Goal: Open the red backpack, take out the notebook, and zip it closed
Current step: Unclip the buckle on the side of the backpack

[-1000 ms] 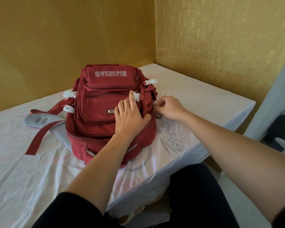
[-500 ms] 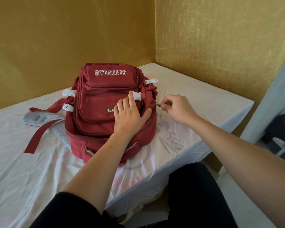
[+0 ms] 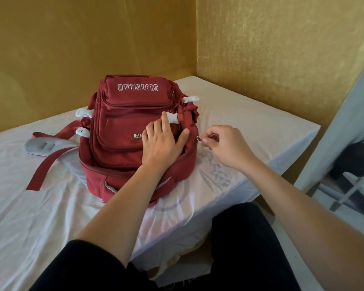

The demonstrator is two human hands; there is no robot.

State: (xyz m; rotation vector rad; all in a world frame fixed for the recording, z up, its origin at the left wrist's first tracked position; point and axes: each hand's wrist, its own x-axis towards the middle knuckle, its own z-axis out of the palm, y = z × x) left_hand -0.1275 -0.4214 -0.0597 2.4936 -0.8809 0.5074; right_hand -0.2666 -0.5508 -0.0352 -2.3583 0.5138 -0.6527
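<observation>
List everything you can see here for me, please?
backpack: one, red, lying on the bed, not yet open
zipper pull: one, metal, backpack's right side
straps: red and grey, spread left of the backpack
sheet: one, white, covering the bed
walls: two, gold, behind the bed
left hand: flat on the backpack
right hand: pinching the zipper pull
</observation>
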